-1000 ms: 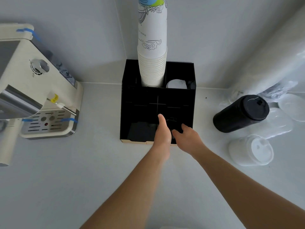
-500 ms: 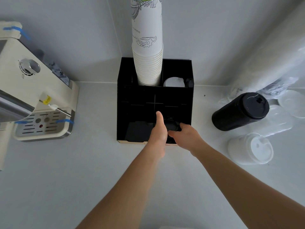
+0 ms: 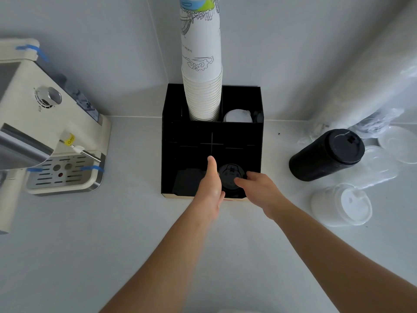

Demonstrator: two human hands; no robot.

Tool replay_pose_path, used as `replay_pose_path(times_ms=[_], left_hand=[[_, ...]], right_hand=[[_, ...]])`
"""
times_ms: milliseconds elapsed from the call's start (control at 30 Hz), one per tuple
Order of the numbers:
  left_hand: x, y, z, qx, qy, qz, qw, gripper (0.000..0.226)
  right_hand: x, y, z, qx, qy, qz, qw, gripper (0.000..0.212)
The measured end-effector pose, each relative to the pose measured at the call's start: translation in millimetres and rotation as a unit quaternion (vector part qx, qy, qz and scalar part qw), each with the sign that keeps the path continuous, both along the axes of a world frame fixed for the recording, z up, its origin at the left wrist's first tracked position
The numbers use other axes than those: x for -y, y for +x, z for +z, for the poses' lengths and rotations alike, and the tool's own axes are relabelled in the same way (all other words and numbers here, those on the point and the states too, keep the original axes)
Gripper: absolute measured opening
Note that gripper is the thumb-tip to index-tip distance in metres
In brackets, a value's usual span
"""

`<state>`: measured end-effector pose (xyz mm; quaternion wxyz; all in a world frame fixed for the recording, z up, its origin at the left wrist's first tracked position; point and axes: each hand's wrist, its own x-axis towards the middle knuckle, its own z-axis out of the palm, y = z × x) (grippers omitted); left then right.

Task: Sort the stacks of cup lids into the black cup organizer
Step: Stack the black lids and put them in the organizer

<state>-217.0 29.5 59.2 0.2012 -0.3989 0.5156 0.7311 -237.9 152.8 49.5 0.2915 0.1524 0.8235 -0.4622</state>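
The black cup organizer (image 3: 191,136) stands against the wall. A stack of black lids (image 3: 230,177) sits in its front right compartment, top lid facing me. My left hand (image 3: 209,186) presses the stack's left side, thumb pointing up, fingers hidden. My right hand (image 3: 259,190) grips its right side with fingertips on the top lid. A second stack of black lids (image 3: 325,157) lies on its side on the counter to the right. A wrapped stack of white lids (image 3: 343,204) lies in front of it. Clear lids (image 3: 397,143) lie behind.
A tall stack of paper cups (image 3: 202,86) rises from the organizer's back left slot, with white lids (image 3: 237,116) in the back right slot. A cream coffee machine (image 3: 45,132) stands at the left. Crumpled plastic wrapping (image 3: 372,91) leans on the right wall.
The top of the black lid stack has come into plain view between my hands at the front right compartment. Both hands stay on it.
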Motion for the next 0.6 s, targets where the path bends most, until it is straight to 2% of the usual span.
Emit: replay_pose_path(times_ms=[133,267,400,600], left_hand=[[7.4,12.5,7.9,-0.023,-0.001,0.005,1.0,0.071],[14.0,25.5,18.9,-0.051,-0.002,0.011,0.999,0.059],[16.8,39.2,32.6,-0.081,-0.007,0.014,0.997,0.055],[20.6,65.8,53.5,-0.114,-0.021,0.028,0.993,0.054]], right_hand=[[-9.9,6.8,9.1,-0.002,-0.054,-0.049,0.997,0.031],[-27.3,14.3,23.3,0.021,-0.147,-0.121,0.981,0.014],[-51.5,27.5,39.7,0.008,-0.213,-0.16,0.964,0.023],[-96.3,55.4,64.5,-0.029,-0.252,-0.191,0.948,0.017]])
